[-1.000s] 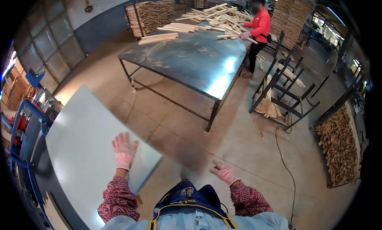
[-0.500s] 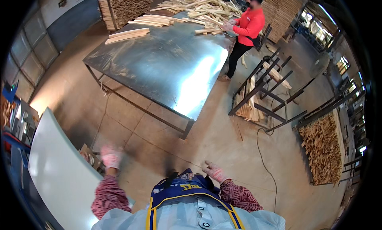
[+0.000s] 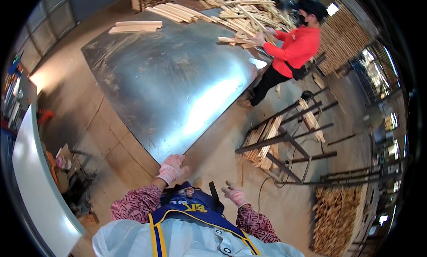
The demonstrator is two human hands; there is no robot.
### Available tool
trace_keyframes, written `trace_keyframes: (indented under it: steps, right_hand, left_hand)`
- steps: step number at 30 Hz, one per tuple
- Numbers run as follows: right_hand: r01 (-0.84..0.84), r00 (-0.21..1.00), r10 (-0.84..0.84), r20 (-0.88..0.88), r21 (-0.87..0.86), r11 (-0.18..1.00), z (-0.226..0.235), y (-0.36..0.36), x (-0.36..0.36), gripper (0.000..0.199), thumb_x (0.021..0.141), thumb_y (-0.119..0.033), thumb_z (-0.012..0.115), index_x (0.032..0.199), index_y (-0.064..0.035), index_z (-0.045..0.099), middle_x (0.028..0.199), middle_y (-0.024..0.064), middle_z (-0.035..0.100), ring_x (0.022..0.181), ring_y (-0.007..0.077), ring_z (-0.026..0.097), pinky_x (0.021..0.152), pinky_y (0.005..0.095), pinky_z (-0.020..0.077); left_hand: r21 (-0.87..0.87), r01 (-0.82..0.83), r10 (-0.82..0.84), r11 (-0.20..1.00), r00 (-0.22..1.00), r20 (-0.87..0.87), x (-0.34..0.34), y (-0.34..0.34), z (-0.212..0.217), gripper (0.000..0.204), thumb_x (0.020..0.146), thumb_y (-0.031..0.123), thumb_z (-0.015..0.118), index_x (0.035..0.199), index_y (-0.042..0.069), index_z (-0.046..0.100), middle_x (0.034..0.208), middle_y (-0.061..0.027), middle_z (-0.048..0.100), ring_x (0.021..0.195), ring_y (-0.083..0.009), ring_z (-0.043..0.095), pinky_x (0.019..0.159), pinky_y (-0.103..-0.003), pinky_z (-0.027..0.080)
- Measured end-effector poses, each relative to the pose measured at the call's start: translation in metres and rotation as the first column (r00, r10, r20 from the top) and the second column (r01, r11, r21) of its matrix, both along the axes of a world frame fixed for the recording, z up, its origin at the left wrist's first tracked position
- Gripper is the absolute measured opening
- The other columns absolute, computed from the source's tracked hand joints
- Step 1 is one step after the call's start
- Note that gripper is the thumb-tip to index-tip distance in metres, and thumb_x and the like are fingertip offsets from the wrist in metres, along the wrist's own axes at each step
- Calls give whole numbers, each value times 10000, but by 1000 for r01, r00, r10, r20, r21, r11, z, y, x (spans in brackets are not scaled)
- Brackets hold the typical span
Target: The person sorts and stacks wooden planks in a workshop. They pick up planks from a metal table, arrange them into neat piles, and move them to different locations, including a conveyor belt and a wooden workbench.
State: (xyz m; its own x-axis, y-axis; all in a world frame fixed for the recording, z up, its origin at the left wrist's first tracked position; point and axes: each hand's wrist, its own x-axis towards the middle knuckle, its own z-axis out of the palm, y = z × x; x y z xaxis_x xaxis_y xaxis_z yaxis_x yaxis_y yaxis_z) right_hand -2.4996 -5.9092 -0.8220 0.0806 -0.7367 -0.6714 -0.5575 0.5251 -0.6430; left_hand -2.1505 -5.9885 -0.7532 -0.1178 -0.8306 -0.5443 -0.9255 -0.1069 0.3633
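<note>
On the tabletop [image 3: 164, 74], sticks [image 3: 175, 12] are left partly aligned, mostly jumbled; near it, nothing seems held by loosely open hands [image 3: 172, 169].

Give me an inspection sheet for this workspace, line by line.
Surface: dark metal table, scuffed and dusty, with bright glare along its right side.
Job's things: wooden sticks heaped loosely at the table's far end; some lie in neater rows toward its left.
Clutter: mixed small items beside the white board, too jumbled to identify.
Hands: gloved left hand at the table's near corner, contact unclear; gloved right hand open, holding nothing visible.
Cables: dark cable on the floor near the metal rack.
Surroundings: co-worker in red beside the table; wood stack at right.
</note>
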Motion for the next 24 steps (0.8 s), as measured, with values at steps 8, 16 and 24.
trace_keyframes:
  steps: [8, 16, 24]
  right_hand:
    - [350, 931, -326, 162, -150, 925, 2, -154, -82, 274, 908, -162, 614, 1167, -77, 577, 826, 28, 561, 658, 128, 566, 529, 269, 455]
    - [-24, 896, 45, 442, -52, 998, -71, -125, 96, 434, 937, -244, 633, 1314, -87, 486, 783, 49, 588, 652, 151, 583, 575, 294, 478]
    - [-844, 506, 839, -200, -316, 433, 7, -84, 428, 481, 857, -472, 604, 1150, -91, 632, 1156, 221, 635, 1080, 411, 591, 909, 442, 479]
  left_hand:
    - [159, 99, -99, 982, 995, -12, -2, -50, 39, 598, 885, 509, 532, 1352, 135, 531, 1299, -138, 600, 1183, -343, 576, 969, -469, 476]
    - [143, -28, 33, 989, 999, -33, 132, 13, 34, 560, 892, 466, 538, 1346, 139, 548, 1270, -147, 624, 1183, -323, 588, 963, -456, 479]
    - [-504, -368, 513, 781, 839, 182, 423, 129, 70, 526, 827, 463, 595, 1233, 129, 600, 1232, -129, 614, 1198, -325, 546, 986, -456, 454]
